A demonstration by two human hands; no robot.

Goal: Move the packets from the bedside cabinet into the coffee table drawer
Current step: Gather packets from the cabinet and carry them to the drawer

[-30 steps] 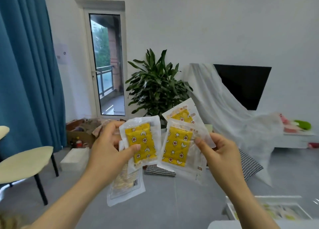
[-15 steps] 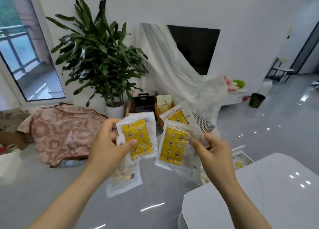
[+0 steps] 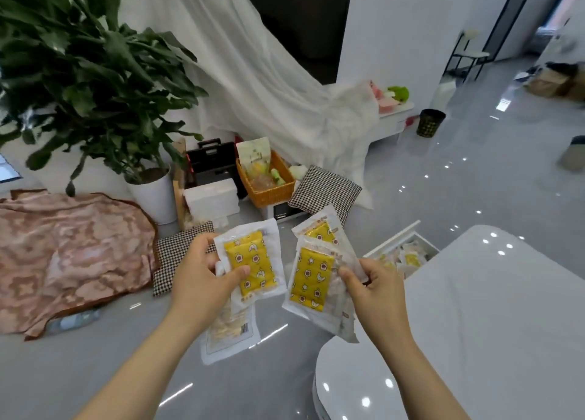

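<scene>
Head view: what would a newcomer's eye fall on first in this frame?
The yellow star-printed packets fanned out at centre frame: the left hand grips one over a paler packet, the right hand pinches two more. Just right of them, the open drawer of the glossy white coffee table holds similar packets. A large potted plant fills the upper left.

Left hand (image 3: 202, 280) gripped yellow packets (image 3: 250, 261), right hand (image 3: 376, 296) pinched a couple more, open drawer (image 3: 392, 238) sat right beside the white bench (image 3: 474, 308).
</scene>
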